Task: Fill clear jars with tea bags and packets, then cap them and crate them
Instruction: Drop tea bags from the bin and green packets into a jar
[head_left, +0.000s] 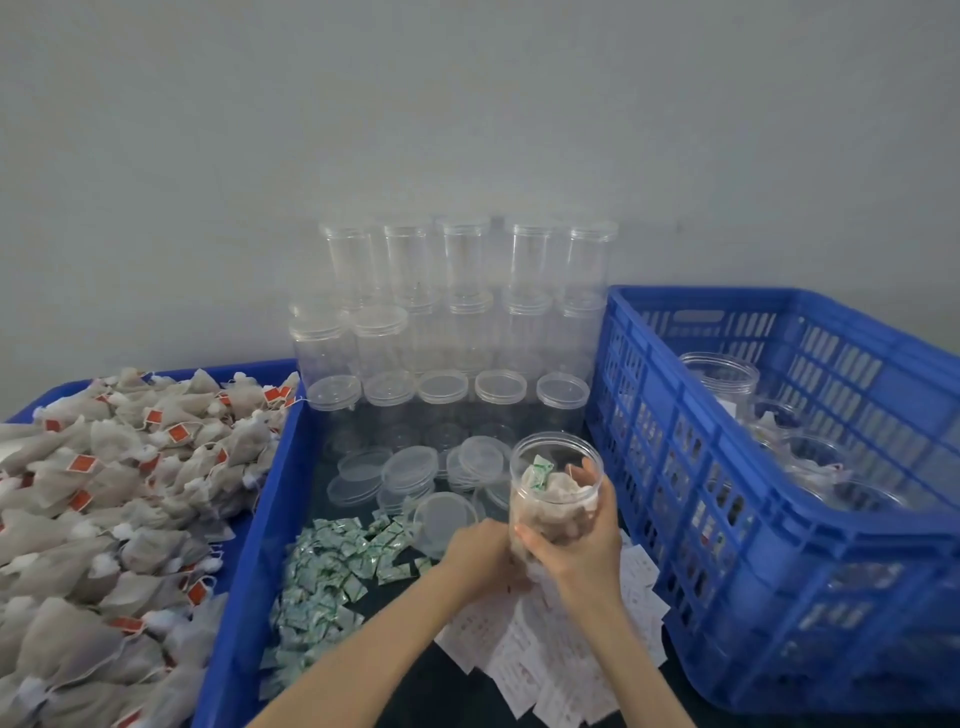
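Note:
My right hand (576, 540) grips an uncapped clear jar (555, 462) that stands upright, filled with tea bags and one green packet at the top. At the jar's lower left, my left hand (480, 553) is closed over something near the jar's base; what it holds is hidden. Loose clear lids (410, 470) lie just behind the hands. Green packets (332, 566) are heaped to the left of my hands. White slips with red print (545, 660) lie under my wrists. Tea bags with red tags (104, 519) fill the blue tray at left.
Capped empty jars (462, 312) are stacked in rows against the wall. A tall blue crate (779, 545) stands at the right with several jars (722, 376) inside. The blue tray's rim (249, 545) separates the tea bags from the working area.

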